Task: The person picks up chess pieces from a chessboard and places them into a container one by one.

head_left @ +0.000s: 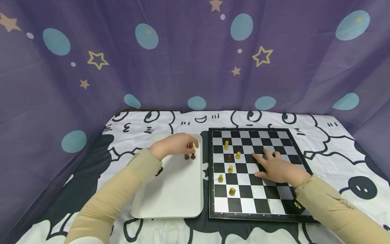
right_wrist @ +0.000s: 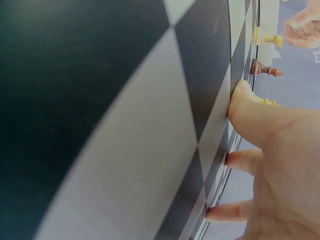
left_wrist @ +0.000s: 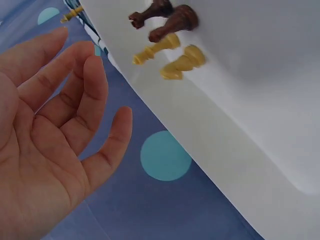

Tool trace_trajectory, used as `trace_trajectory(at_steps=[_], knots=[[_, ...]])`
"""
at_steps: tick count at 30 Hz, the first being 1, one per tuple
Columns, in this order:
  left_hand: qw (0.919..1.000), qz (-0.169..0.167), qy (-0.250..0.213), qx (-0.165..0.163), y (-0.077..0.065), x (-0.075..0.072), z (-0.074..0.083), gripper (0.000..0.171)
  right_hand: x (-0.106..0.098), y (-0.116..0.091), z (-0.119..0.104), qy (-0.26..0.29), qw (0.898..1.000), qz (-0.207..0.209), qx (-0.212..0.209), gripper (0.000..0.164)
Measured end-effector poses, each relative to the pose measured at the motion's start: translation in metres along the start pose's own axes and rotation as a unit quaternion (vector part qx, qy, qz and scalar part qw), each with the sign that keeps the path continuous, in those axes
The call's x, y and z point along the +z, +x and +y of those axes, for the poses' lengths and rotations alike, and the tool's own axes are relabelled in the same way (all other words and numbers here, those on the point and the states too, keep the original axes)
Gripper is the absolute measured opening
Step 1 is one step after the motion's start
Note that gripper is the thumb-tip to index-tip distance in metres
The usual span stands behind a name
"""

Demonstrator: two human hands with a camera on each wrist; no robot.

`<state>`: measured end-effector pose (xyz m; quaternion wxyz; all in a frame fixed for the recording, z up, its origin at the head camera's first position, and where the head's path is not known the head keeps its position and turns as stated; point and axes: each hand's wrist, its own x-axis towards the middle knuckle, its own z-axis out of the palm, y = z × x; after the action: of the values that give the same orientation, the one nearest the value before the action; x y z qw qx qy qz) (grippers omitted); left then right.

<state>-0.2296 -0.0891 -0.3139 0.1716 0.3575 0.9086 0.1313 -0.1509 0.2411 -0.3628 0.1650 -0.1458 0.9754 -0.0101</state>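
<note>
Over the far right corner of the white tray (head_left: 167, 200), my left hand (head_left: 176, 144) hovers with its fingers loosely bent. Its palm and fingertips (left_wrist: 95, 70) hold nothing in the left wrist view. Just past the fingers, inside the tray, stand two dark brown chess pieces (left_wrist: 177, 22) and two yellow ones, one of them a knight (left_wrist: 185, 62). My right hand (head_left: 277, 167) rests on the chessboard (head_left: 259, 191) with fingers spread, fingertips touching the squares. Left of it on the board are several yellow chess pieces (head_left: 230, 169) and one brown piece (head_left: 229, 158).
Tray and board stand side by side on a cartoon-print cloth (head_left: 329, 162), a narrow gap between them. A purple curtain (head_left: 195, 67) hangs behind the table. A small yellow-green mark (head_left: 297, 205) shows near the board's front right corner, beside the right sleeve.
</note>
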Motion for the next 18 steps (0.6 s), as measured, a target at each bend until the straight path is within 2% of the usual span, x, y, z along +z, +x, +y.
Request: trace_trajectory(at_steps=[3,8,18], knots=[[0.9997,-0.007,-0.023,-0.002,0.003,0.000,0.005,0.023,0.000,0.000,0.000,0.001,1.000,0.000,0.000,0.076],[0.9993,-0.005,-0.035,-0.011,0.010,0.001,0.010,0.026,0.000,-0.001,0.000,0.002,1.000,0.003,-0.002,0.076],[0.9999,-0.002,-0.011,0.005,0.026,0.000,0.024,0.029,0.000,-0.001,0.001,0.001,1.000,0.005,-0.006,0.076]])
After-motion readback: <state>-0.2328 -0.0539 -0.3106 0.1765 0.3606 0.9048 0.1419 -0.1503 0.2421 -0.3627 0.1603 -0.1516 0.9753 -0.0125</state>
